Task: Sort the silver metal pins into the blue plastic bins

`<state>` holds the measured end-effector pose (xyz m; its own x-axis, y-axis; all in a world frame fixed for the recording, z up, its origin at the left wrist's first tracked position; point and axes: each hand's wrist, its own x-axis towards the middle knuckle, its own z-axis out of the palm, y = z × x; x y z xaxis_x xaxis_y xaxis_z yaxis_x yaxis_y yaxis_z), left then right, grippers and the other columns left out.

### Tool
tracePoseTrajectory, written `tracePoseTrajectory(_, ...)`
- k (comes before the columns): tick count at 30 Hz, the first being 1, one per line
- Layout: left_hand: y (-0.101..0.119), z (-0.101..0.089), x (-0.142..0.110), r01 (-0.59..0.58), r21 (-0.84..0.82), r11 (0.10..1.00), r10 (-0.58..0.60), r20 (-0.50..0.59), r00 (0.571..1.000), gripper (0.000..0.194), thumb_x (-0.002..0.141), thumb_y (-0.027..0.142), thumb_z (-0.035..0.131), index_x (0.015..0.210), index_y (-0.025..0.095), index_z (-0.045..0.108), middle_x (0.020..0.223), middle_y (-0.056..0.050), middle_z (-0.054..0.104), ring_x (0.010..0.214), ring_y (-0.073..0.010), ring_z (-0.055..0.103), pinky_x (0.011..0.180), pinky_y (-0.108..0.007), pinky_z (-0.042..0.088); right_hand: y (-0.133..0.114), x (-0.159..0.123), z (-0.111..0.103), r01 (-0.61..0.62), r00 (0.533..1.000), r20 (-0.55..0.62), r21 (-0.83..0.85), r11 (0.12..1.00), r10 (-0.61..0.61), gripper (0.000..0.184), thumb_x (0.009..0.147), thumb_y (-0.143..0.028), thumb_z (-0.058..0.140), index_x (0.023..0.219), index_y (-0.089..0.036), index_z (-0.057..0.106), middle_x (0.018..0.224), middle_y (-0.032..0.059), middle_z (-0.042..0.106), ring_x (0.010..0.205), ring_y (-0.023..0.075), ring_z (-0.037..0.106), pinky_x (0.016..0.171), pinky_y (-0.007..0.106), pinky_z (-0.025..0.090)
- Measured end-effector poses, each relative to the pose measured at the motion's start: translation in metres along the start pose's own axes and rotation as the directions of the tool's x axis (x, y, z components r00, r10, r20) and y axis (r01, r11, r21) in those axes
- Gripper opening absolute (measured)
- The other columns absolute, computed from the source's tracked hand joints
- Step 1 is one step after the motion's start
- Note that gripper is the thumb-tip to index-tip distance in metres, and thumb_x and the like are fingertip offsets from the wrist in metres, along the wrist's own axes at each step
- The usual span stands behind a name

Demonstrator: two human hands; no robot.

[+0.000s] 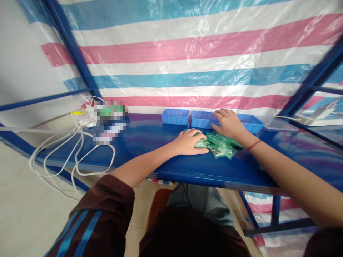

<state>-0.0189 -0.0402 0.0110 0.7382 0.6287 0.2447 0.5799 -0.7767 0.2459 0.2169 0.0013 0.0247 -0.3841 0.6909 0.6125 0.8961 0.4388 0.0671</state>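
Observation:
A pile of small green-and-clear plastic packets (222, 145) lies on the blue tabletop. My left hand (189, 141) rests at the pile's left side, fingers spread and touching the packets there. Above the far side of the pile is my right hand (227, 123), its fingers apart at the front of the blue bins and nothing seen in them. The middle blue bin (201, 120) stands just behind, partly covered by that hand. To its left sits another blue bin (175, 117), and the right blue bin (252, 124) is half hidden by my right hand.
White cables (77, 157) loop over the table's left end and hang off its edge. A blurred-out bundle (110, 121) sits beside them. A clear plastic lid or tray (280, 123) lies right of the bins. Blue metal posts (308, 78) and a striped plastic sheet (187, 50) close off the back.

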Motion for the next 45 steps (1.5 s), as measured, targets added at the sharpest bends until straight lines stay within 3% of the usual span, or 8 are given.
tracePoseTrajectory(3,-0.003,0.002,0.000,0.040,-0.044,0.998,-0.040,-0.010,0.999,0.065,0.078,0.064,0.055,0.135,0.033,0.043,0.146,-0.009,0.033,0.137,-0.0304,0.030,0.111,-0.050,0.027,0.009,0.009,0.016,-0.041,0.997,0.053,-0.100,0.994,0.047,0.029,0.083,-0.030,0.046,0.094,-0.017,0.069,0.096,0.0147,0.068,0.106,0.0364,0.055,0.099,0.065,0.030)
tracePoseTrajectory(7,-0.001,0.004,0.002,0.119,-0.028,0.993,-0.118,0.018,0.993,0.061,0.079,0.065,0.053,0.133,0.037,0.047,0.143,-0.008,0.035,0.138,-0.0331,0.026,0.111,-0.052,0.025,0.007,0.014,0.009,-0.044,0.999,-0.011,-0.013,0.999,0.044,0.029,0.085,-0.030,0.043,0.091,-0.015,0.068,0.092,0.0160,0.067,0.097,0.0338,0.058,0.092,0.056,0.041)
tracePoseTrajectory(14,0.006,-0.004,0.009,0.231,-0.018,0.973,-0.228,0.098,0.969,0.058,0.072,0.071,0.054,0.122,0.042,0.053,0.134,-0.006,0.041,0.135,-0.0378,0.026,0.103,-0.067,0.021,-0.005,0.009,-0.073,-0.072,0.983,-0.163,0.082,0.994,0.084,0.029,0.090,-0.035,0.044,0.109,-0.021,0.061,0.105,0.0144,0.066,0.098,0.0333,0.059,0.083,0.050,0.047)
tracePoseTrajectory(17,0.005,-0.003,0.009,0.223,-0.044,0.974,-0.216,0.125,0.968,0.061,0.072,0.075,0.050,0.123,0.042,0.051,0.142,-0.006,0.035,0.138,-0.0416,0.019,0.101,-0.074,0.014,0.000,-0.002,-0.103,0.025,0.988,-0.151,0.042,0.999,-0.019,0.027,0.091,-0.033,0.041,0.107,-0.025,0.062,0.097,0.0117,0.067,0.091,0.0303,0.060,0.079,0.050,0.047)
tracePoseTrajectory(20,0.003,0.003,0.010,0.164,-0.013,0.986,-0.164,0.034,0.986,0.046,0.083,0.062,0.047,0.121,0.036,0.053,0.136,-0.007,0.044,0.133,-0.0345,0.033,0.104,-0.065,0.025,0.006,-0.012,-0.117,0.236,0.964,-0.132,0.010,0.972,-0.232,0.025,0.088,-0.029,0.044,0.100,-0.023,0.066,0.083,0.0110,0.065,0.079,0.0268,0.059,0.075,0.048,0.046)
tracePoseTrajectory(27,0.000,0.014,0.014,0.106,-0.017,0.994,-0.107,-0.169,0.980,0.026,0.093,0.036,0.046,0.113,0.026,0.059,0.118,-0.005,0.055,0.111,-0.0200,0.057,0.096,-0.033,0.045,-0.008,-0.015,-0.119,0.451,0.892,0.010,-0.058,0.891,-0.451,0.026,0.086,-0.032,0.044,0.086,-0.023,0.068,0.073,0.0094,0.058,0.069,0.0238,0.051,0.069,0.043,0.042)
tracePoseTrajectory(37,-0.005,0.009,0.016,0.216,-0.241,0.946,-0.273,-0.238,0.932,0.022,0.093,0.033,0.047,0.106,0.023,0.061,0.108,-0.005,0.062,0.106,-0.0196,0.059,0.094,-0.033,0.045,-0.047,0.016,-0.117,0.610,0.786,0.112,-0.304,0.732,-0.609,0.030,0.084,-0.041,0.047,0.069,-0.021,0.062,0.071,0.0076,0.053,0.074,0.0235,0.041,0.068,0.038,0.028)
tracePoseTrajectory(45,-0.004,0.007,0.017,0.246,-0.284,0.927,-0.324,-0.272,0.906,0.019,0.093,0.032,0.047,0.104,0.022,0.059,0.106,-0.006,0.064,0.104,-0.0209,0.059,0.088,-0.033,0.045,-0.034,0.007,-0.125,0.587,0.806,0.145,-0.323,0.742,-0.574,0.033,0.086,-0.041,0.046,0.074,-0.018,0.067,0.073,0.0090,0.055,0.074,0.0245,0.044,0.064,0.036,0.029)
